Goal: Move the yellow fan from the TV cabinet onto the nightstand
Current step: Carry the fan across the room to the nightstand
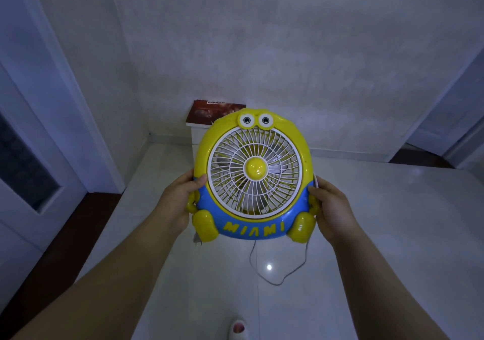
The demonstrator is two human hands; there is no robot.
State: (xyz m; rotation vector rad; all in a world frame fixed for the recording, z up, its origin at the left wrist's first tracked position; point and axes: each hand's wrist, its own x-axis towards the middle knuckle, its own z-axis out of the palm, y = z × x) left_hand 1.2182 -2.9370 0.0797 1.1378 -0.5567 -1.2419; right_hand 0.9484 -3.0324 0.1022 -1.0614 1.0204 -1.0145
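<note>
The yellow fan (252,174) has a blue base marked MIAMI, a white round grille and two cartoon eyes on top. I hold it upright in the air in front of me, grille facing me. My left hand (180,195) grips its left side and my right hand (331,208) grips its right side. Its white cord (277,274) hangs in a loop below, with the plug (197,239) dangling under the left foot. Behind the fan, against the far wall, stands a small white nightstand (195,140), mostly hidden by the fan.
A dark red book or box (207,114) lies on top of the nightstand. White doors and frames stand at the left (39,130) and far right (450,119). The floor is glossy white tile (366,235). A slippered foot (237,329) shows at the bottom edge.
</note>
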